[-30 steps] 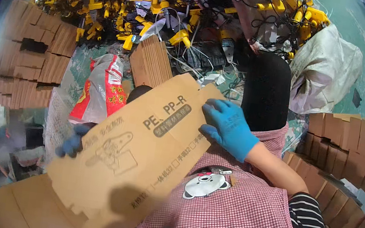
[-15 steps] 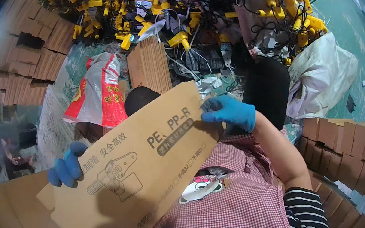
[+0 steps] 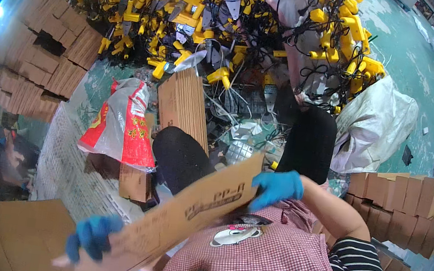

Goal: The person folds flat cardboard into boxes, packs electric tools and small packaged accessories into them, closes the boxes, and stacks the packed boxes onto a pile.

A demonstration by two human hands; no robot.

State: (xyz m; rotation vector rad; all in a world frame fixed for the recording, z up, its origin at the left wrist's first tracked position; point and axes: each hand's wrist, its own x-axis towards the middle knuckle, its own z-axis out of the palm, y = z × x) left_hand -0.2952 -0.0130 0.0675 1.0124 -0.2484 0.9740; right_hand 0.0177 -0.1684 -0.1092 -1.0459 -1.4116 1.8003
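Observation:
A flattened brown cardboard box with dark print lies slantwise across my lap, tilted so that its printed face looks narrow. My left hand, in a blue glove, has its fingers curled over the box's lower left edge. At the upper right end, my right hand, also gloved in blue, grips the box's edge; its thumb is partly hidden. The box looks a little smeared by motion. Just beyond it, between my knees, sits a stack of flat cardboard standing on edge.
A large heap of yellow-handled tools with black cords fills the far side. Left are piled cardboard boxes, a red and white sack and an open carton. Right are a white sack and rows of boxes.
The box has tipped from facing me broadly to nearly edge-on and moved lower. Both hands have come down with it, the left shifting rightward. The view has tilted slightly.

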